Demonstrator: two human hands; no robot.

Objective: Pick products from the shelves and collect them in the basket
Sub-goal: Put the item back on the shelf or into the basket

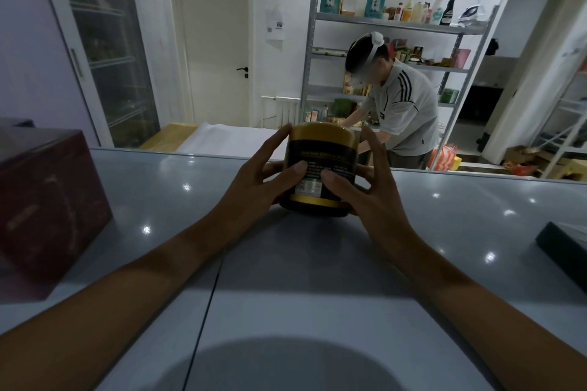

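You hold the black-and-gold jar (320, 168) clasped between your left hand (263, 174) and right hand (365, 184), upright on the grey shelf (317, 263). Lift it level (no basket shows yet), thumbs firm.

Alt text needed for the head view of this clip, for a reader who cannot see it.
Both hands, left hand and right hand, hold a black jar with a gold lid upright over a glossy grey shelf surface. A dark red box sits at the left; beyond, another person bends beside a metal rack of products.
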